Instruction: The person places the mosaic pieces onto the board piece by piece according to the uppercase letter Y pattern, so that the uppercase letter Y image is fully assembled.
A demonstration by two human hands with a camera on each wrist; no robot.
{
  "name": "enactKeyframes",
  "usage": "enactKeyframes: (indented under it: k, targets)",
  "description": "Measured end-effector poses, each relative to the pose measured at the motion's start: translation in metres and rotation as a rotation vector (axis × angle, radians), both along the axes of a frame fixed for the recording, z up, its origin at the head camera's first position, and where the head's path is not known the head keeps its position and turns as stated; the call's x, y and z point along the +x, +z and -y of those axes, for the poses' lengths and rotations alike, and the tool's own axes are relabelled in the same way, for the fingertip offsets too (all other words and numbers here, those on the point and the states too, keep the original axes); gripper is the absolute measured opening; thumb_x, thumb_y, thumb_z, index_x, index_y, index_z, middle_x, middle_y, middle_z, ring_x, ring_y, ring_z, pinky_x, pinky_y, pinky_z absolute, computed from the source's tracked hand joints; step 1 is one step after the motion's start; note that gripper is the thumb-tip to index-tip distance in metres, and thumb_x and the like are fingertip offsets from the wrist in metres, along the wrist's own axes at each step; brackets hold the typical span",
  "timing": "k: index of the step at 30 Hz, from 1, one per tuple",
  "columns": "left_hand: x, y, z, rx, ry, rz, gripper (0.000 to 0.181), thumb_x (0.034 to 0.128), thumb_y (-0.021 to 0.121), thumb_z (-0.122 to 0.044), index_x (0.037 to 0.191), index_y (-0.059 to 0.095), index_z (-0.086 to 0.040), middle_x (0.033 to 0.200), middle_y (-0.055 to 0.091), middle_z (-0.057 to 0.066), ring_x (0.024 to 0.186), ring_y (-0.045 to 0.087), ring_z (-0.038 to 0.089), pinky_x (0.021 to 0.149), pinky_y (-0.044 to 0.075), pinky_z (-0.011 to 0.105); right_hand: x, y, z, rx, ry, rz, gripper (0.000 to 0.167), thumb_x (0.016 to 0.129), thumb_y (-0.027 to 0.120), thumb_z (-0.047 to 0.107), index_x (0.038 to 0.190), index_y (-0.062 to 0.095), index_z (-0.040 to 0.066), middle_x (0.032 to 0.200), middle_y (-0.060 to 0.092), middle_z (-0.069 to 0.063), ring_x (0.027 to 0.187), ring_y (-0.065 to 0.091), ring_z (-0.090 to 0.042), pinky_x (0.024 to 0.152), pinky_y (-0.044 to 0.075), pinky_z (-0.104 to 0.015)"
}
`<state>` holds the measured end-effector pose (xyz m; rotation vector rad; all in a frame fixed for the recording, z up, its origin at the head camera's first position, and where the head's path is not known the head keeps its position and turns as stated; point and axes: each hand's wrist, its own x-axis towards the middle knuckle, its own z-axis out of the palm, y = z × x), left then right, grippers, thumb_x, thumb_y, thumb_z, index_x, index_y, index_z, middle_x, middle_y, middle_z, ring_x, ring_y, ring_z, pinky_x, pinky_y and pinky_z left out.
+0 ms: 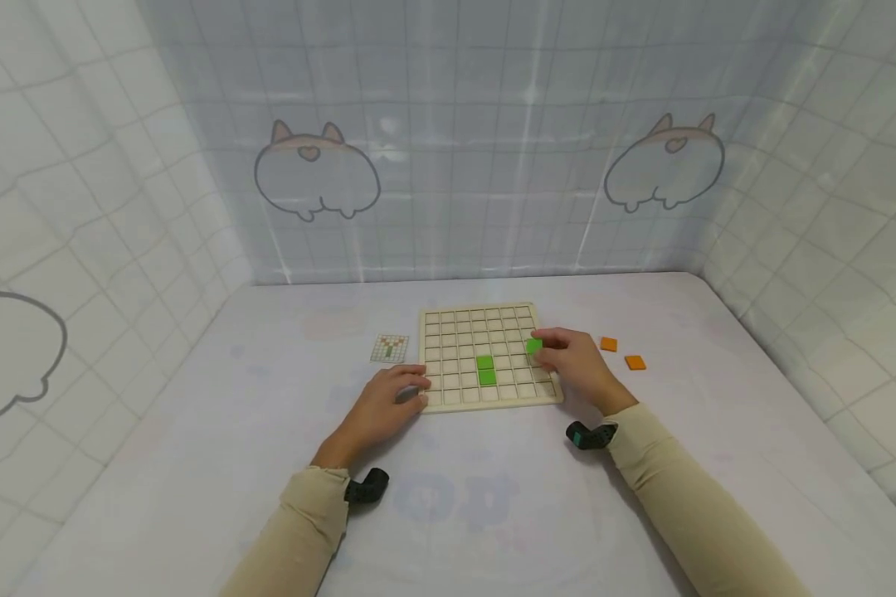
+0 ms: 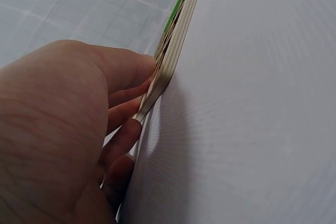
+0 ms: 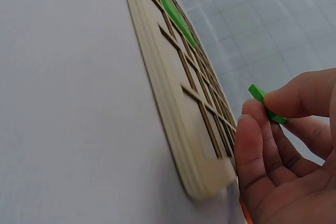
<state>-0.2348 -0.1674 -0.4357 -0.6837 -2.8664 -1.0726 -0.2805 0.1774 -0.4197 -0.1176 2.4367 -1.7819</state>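
A wooden grid board (image 1: 448, 390) lies on the table, with two green tiles (image 1: 487, 377) in adjoining cells, one behind the other. My right hand (image 1: 578, 369) pinches another green tile (image 1: 534, 346) between thumb and fingers, over the board's right side; the right wrist view shows that tile (image 3: 259, 94) tilted and clear of the grid. At the board's left edge rests my left hand (image 1: 384, 406), its thumb and fingers touching the rim. The left wrist view shows this hand (image 2: 68, 114) against the board's corner.
Two orange tiles (image 1: 609, 344) lie right of the board, beyond my right hand. A small card (image 1: 390, 348) with a printed grid pattern lies left of the board. Tiled-pattern sheets stand behind and at both sides of the white table (image 1: 448, 514).
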Motion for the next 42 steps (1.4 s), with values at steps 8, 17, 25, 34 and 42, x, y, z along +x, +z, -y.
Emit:
enactKeyframes:
  k: [8, 17, 25, 34, 42]
  targets:
    - [-0.001, -0.002, -0.001, 0.006, 0.003, -0.007, 0.027, 0.0981, 0.066, -0.024, 0.122, 0.071, -0.013, 0.146, 0.053, 0.001, 0.140, 0.039, 0.032, 0.112, 0.030, 0.056, -0.004, 0.003, 0.010, 0.043, 0.014, -0.026, 0.045, 0.095, 0.064, 0.010, 0.139, 0.059, 0.005, 0.124, 0.062, -0.015, 0.097, 0.063, -0.025, 0.083, 0.054, -0.034]
    - [0.000, -0.001, 0.000, 0.013, 0.006, -0.004, 0.027, 0.0978, 0.066, -0.024, 0.122, 0.071, -0.012, 0.145, 0.053, 0.002, 0.139, 0.040, 0.032, 0.112, 0.030, 0.055, -0.015, 0.006, 0.029, 0.065, 0.058, -0.048, 0.041, 0.094, 0.066, 0.009, 0.135, 0.062, 0.005, 0.119, 0.064, -0.015, 0.095, 0.065, -0.025, 0.080, 0.056, -0.034]
    - [0.001, -0.001, 0.000, 0.021, -0.004, -0.020, 0.026, 0.0983, 0.066, -0.023, 0.122, 0.071, -0.012, 0.145, 0.054, 0.003, 0.138, 0.041, 0.033, 0.111, 0.030, 0.057, -0.023, -0.003, 0.041, 0.092, 0.044, -0.053, 0.042, 0.092, 0.067, 0.010, 0.134, 0.064, 0.005, 0.117, 0.067, -0.014, 0.086, 0.069, -0.021, 0.079, 0.057, -0.033]
    - [0.000, -0.001, 0.000, 0.022, 0.000, -0.019, 0.027, 0.0981, 0.066, -0.024, 0.122, 0.071, -0.012, 0.145, 0.054, 0.002, 0.138, 0.041, 0.033, 0.112, 0.030, 0.057, -0.028, -0.006, 0.054, 0.262, 0.065, -0.156, 0.039, 0.092, 0.070, 0.012, 0.131, 0.068, 0.010, 0.116, 0.067, -0.009, 0.099, 0.064, -0.023, 0.080, 0.054, -0.035]
    - [0.001, -0.002, 0.000, 0.032, 0.003, -0.013, 0.025, 0.0981, 0.066, -0.024, 0.120, 0.071, -0.014, 0.144, 0.054, 0.001, 0.139, 0.040, 0.032, 0.112, 0.029, 0.057, -0.029, -0.004, 0.060, 0.321, 0.089, -0.147, 0.038, 0.094, 0.068, 0.015, 0.132, 0.067, 0.012, 0.119, 0.067, -0.008, 0.108, 0.062, -0.024, 0.090, 0.051, -0.040]
